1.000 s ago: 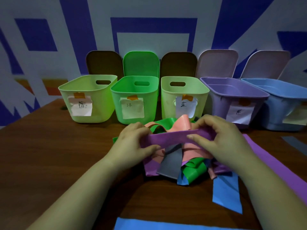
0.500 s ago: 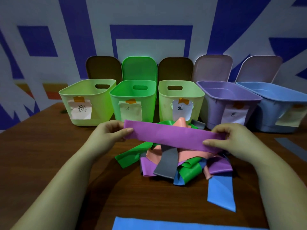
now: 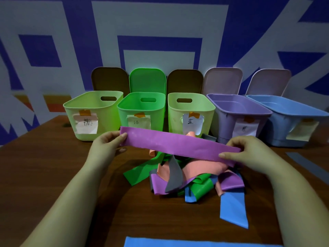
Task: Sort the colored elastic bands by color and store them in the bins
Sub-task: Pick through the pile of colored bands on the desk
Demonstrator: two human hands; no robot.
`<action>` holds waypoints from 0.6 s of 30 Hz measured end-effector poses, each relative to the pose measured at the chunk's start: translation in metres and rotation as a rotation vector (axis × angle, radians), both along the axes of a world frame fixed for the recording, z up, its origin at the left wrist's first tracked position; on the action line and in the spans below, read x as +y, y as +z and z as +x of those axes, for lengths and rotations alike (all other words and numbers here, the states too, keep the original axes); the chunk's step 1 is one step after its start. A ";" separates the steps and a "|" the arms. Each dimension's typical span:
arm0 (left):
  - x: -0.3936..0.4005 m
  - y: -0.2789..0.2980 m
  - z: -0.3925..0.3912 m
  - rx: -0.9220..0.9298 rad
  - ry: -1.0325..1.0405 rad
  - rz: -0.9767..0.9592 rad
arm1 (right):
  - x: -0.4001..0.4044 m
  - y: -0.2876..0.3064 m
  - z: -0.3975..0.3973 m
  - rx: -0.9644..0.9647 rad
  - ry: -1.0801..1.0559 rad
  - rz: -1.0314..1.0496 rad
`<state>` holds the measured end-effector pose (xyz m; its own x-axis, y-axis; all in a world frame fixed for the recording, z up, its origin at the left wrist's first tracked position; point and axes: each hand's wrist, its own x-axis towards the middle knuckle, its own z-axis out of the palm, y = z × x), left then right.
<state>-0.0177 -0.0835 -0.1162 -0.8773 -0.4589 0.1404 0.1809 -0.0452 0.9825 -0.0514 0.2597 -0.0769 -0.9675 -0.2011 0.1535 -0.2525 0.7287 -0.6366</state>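
Head view looks down on a dark wooden bench [image 3: 44,175] where both hands hold one purple band [image 3: 178,145] stretched flat between them, lifted above a heap of bands. Left hand [image 3: 105,147] pinches the band's left end, thumb on the near face and fingers behind it. Right hand [image 3: 249,154] grips the right end the same way, thumb lying along the lower edge and fingers curled over the top. The band runs slightly downhill from left to right and hangs clear of the bench, in front of the row of bins.

Under it lies the pile of bands [image 3: 188,177]: green, salmon, grey, purple and blue strips tangled together, with a blue band [image 3: 233,209] trailing out toward the near right. Another blue strip [image 3: 195,242] crosses the bottom edge of the frame.

Five open bins stand along the back of the bench, each with a paper label taped to its front and a lid propped upright behind it. From left to right: a pale green bin [image 3: 89,107], a bright green bin [image 3: 140,111], a second pale green bin [image 3: 192,111], a purple bin [image 3: 236,113] and a blue bin [image 3: 292,122]. What the bins hold cannot be made out from here. A grey strip [image 3: 302,163] lies on the bench at the far right
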 end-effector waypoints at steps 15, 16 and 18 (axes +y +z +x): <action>0.014 0.002 0.006 -0.001 -0.156 0.056 | 0.033 0.045 0.055 -0.055 0.053 -0.158; 0.019 0.002 0.009 -0.007 -0.184 0.047 | 0.036 0.042 0.063 -0.057 0.034 -0.196; 0.030 0.000 0.014 -0.015 -0.234 0.015 | 0.045 0.032 0.081 -0.038 -0.005 -0.276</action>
<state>-0.0037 -0.0532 -0.1164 -0.9618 -0.2451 0.1216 0.1494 -0.0983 0.9839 0.0293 0.3047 -0.0444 -0.9745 -0.1516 0.1655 -0.2214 0.5274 -0.8203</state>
